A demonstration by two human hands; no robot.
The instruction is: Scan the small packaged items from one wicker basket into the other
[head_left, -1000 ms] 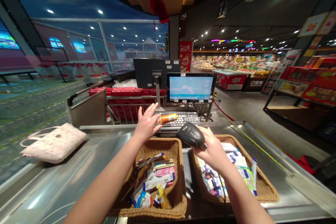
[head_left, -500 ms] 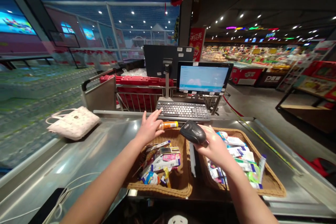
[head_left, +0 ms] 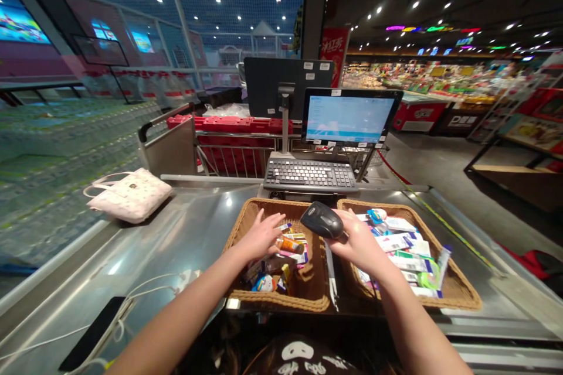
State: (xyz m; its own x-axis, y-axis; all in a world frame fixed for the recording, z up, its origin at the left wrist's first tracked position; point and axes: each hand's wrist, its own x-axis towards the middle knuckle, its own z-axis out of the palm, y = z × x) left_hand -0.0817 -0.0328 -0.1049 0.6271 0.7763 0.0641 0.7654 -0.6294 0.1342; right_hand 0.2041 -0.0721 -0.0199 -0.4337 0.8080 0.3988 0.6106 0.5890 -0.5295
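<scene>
Looking down through the head camera, I see my left hand [head_left: 263, 238] hang low over the left basket [head_left: 281, 301], fingers spread and flat, pinching nothing. The orange tube [head_left: 290, 244] lies just off those fingertips, toward the middle of the counter [head_left: 185, 240], resting on the heap of packets [head_left: 268, 281] in the basket's far half. Its long axis runs nearly left to right, the right end dipping a little toward me, so it lies almost in line with my outstretched fingers, not across them. I cannot tell whether the thumb, hidden under the palm, touches the tube's near end.

My right hand [head_left: 358, 241] is closed around the handle of the black scanner [head_left: 323, 220], whose head points left and slightly down, over the gap between the left basket and the right basket [head_left: 457, 300]. The scanner head sits above and just to the right of the tube, near it but apart. Of the two hands, the left is plainly the nearer to the tube; the right is full. The keyboard [head_left: 310, 174] stands beyond both baskets, well clear of either hand.
</scene>
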